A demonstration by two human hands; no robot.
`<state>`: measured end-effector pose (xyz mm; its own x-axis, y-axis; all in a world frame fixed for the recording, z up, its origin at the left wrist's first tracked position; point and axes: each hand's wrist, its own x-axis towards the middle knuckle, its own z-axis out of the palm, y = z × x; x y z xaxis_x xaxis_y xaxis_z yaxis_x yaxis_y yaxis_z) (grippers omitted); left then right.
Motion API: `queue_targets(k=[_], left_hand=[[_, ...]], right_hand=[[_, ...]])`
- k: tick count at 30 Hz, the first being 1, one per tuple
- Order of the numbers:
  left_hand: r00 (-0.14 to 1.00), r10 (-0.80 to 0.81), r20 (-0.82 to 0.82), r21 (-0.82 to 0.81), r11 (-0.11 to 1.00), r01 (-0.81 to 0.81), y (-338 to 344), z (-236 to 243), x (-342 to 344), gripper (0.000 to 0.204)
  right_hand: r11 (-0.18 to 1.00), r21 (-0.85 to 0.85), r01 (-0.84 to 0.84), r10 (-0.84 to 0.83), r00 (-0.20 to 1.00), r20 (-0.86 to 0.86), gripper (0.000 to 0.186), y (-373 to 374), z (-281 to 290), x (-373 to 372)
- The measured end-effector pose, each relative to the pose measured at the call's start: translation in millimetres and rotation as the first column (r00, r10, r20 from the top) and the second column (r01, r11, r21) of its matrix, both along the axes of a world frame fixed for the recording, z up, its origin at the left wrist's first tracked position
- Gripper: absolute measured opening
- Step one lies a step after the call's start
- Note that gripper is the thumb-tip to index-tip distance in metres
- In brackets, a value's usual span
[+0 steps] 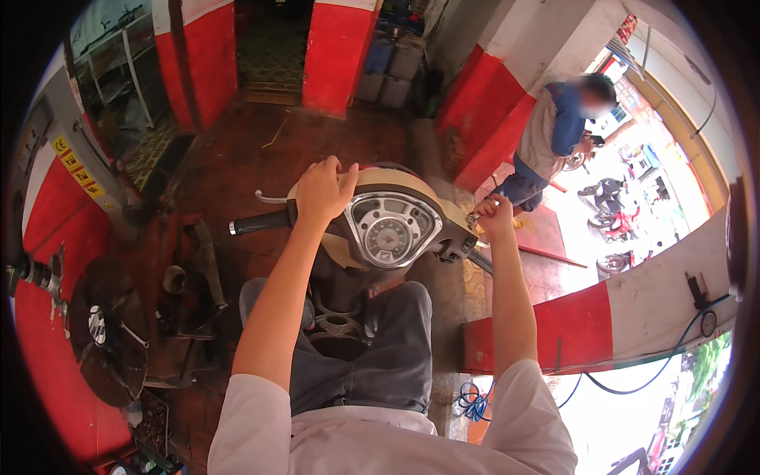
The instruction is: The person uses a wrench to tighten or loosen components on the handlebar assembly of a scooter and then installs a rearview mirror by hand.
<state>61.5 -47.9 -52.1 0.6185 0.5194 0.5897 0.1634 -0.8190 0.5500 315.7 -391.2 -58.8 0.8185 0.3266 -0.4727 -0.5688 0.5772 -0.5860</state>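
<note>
I am astride a scooter with a cream handlebar cover (pixel 348 253) around a chrome-rimmed dashboard (pixel 393 229). My left hand (pixel 324 190) grips the cover’s upper left, fingers curled over it, beside the black left grip (pixel 255 223) and silver brake lever (pixel 271 198). My right hand (pixel 494 214) is closed on a small shiny metal piece at the cover’s right side, just above the switch housing (pixel 453 245); what that piece is, I cannot make out. The right grip (pixel 480 264) sticks out below that hand.
A co-worker (pixel 538 142) stands at right, holding a dark object, near parked motorcycles (pixel 609 214). Left are a tire-changing machine (pixel 107 344) and red-white walls. Jerrycans (pixel 396 67) stand at the back beside a doorway (pixel 269 51). A blue hose (pixel 475 404) hangs lower right.
</note>
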Motion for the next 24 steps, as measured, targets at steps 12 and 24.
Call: queue_targets(k=[12, 24], left_hand=[[1.000, -0.028, 0.007, 0.007, 1.000, 0.028, -5.3, 3.0, 1.5, 0.041], [1.000, -0.015, 0.004, 0.011, 1.000, 0.015, -3.2, 1.4, 1.0, 0.042]], right_hand=[[0.924, 0.233, 0.302, -0.379, 0.664, 0.644, 0.033, -25.8, -45.1, -125.0], [0.825, -0.382, 0.417, 0.202, 0.413, 0.888, 0.041, -56.1, -56.2, -135.3]])
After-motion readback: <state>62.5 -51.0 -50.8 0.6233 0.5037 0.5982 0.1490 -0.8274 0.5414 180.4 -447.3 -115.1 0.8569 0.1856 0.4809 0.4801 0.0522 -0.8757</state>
